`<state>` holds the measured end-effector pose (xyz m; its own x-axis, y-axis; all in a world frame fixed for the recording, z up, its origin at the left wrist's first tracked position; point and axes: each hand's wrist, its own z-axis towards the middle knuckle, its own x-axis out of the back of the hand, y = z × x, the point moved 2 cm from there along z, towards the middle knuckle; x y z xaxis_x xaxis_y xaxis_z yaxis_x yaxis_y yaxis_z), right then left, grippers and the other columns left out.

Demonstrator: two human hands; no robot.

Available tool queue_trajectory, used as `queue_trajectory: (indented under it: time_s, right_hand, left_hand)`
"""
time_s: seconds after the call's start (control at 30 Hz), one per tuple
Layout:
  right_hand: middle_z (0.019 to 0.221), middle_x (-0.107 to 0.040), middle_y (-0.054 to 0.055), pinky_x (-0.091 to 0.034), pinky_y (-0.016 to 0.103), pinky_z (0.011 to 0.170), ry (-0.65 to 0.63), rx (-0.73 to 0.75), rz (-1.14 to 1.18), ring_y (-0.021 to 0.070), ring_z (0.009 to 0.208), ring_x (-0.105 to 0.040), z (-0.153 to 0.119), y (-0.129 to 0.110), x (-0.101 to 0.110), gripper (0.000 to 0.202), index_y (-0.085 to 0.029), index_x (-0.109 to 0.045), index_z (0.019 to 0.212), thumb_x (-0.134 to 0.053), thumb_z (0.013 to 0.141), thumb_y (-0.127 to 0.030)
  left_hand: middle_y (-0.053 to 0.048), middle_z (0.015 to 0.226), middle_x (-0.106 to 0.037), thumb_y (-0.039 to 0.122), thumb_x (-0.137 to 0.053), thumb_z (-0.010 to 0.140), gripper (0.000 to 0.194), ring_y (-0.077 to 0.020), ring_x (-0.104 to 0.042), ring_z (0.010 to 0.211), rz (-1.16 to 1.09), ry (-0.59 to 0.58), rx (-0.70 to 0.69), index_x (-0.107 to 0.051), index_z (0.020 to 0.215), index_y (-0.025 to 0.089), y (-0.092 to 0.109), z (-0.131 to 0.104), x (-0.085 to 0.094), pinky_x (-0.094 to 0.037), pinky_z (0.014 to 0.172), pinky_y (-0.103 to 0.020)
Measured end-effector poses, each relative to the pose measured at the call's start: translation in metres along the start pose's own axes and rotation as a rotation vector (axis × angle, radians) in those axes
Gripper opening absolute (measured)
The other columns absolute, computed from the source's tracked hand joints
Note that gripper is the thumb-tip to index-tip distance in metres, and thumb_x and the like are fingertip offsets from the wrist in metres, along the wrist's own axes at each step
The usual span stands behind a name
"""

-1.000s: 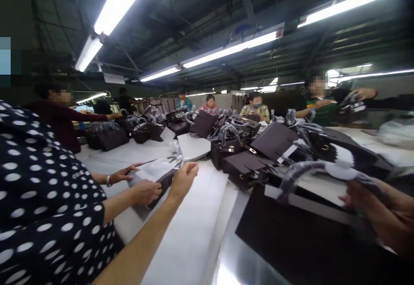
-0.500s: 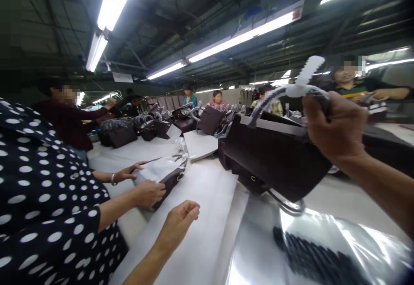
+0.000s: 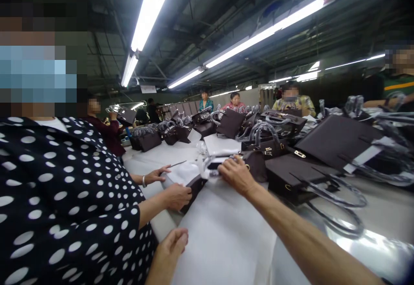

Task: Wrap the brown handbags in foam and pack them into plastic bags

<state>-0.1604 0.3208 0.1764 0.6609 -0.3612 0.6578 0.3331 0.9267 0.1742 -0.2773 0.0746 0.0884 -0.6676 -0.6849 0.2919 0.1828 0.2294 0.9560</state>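
Clasping handbag (image 3: pixel 257 166) by wrapped handle (image 3: pixel 211 173): right hand (image 3: pixel 236 175) | left hand (image 3: pixel 176 242): loosely open, nearer than handbag | white strip (image 3: pixel 364 160), right of handbag: unreadable

one head-worn view; faces forward, roughly level, across handbags (image 3: pixel 339 138); right hand (image 3: pixel 235 173) close

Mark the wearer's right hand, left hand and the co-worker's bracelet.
Right hand (image 3: pixel 236 175): head view, back of hand.
Left hand (image 3: pixel 172 246): head view, middle of hand.
Bracelet (image 3: pixel 144 181): head view, on the band.
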Motion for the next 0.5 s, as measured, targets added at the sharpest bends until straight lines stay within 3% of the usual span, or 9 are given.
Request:
queue_trajectory:
  time_s: [0.1,0.17,0.3,0.4,0.43,0.5]
  right_hand:
    - [0.076,-0.059,0.003,-0.022,0.040,0.097,-0.126,0.065,0.049,0.0192,0.080,-0.050,-0.020,-0.033,-0.024,0.012,-0.021,-0.057,0.078,-0.048,0.086,-0.022]
    - [0.078,-0.061,0.006,-0.022,0.046,0.096,-0.196,0.050,0.071,0.0224,0.083,-0.051,-0.031,-0.041,-0.028,0.008,-0.018,-0.058,0.082,-0.053,0.082,-0.024]
    - [0.074,-0.063,0.008,-0.027,0.047,0.095,-0.355,0.106,0.174,0.0243,0.078,-0.056,-0.051,-0.039,-0.020,0.022,-0.015,-0.061,0.076,-0.068,0.070,-0.035]
    - [0.066,-0.063,0.004,-0.040,0.037,0.084,-0.464,0.182,0.278,0.0203,0.069,-0.059,-0.058,-0.042,-0.007,0.024,-0.017,-0.060,0.064,-0.070,0.067,-0.039]
    - [0.068,-0.064,0.003,-0.043,0.032,0.077,-0.471,0.145,0.348,0.0190,0.069,-0.060,-0.055,-0.044,-0.001,0.023,-0.018,-0.060,0.066,-0.065,0.073,-0.040]
    - [0.077,-0.066,0.004,-0.045,0.027,0.069,-0.402,-0.097,0.576,0.0180,0.073,-0.061,-0.042,-0.047,0.010,0.028,-0.020,-0.062,0.078,-0.049,0.084,-0.044]
  left_hand:
    - [-0.004,0.086,-0.065,0.041,-0.068,0.065,0.032,-0.0219,-0.058,0.091,-0.193,0.083,0.071,-0.065,0.085,0.016,-0.012,0.002,0.014,-0.047,0.083,-0.031]
    - [-0.006,0.090,-0.065,0.030,-0.069,0.065,0.025,-0.0216,-0.060,0.090,-0.371,0.171,0.130,-0.065,0.084,0.014,-0.022,0.005,0.021,-0.047,0.085,-0.031]
    - [-0.007,0.091,-0.062,0.009,-0.060,0.071,0.010,-0.0164,-0.061,0.081,-0.610,0.343,0.209,-0.060,0.080,0.013,-0.038,0.022,0.034,-0.048,0.083,-0.030]
    - [-0.005,0.088,-0.058,0.011,-0.053,0.077,0.006,-0.0133,-0.060,0.078,-0.675,0.429,0.208,-0.055,0.080,0.015,-0.039,0.043,0.048,-0.048,0.084,-0.029]
    - [-0.005,0.088,-0.056,0.015,-0.051,0.079,0.004,-0.0132,-0.059,0.079,-0.696,0.457,0.214,-0.053,0.082,0.016,-0.037,0.050,0.053,-0.047,0.085,-0.030]
    - [-0.006,0.093,-0.053,0.029,-0.045,0.084,0.014,-0.0149,-0.057,0.083,-0.728,0.484,0.227,-0.050,0.089,0.017,-0.027,0.062,0.066,-0.047,0.086,-0.034]
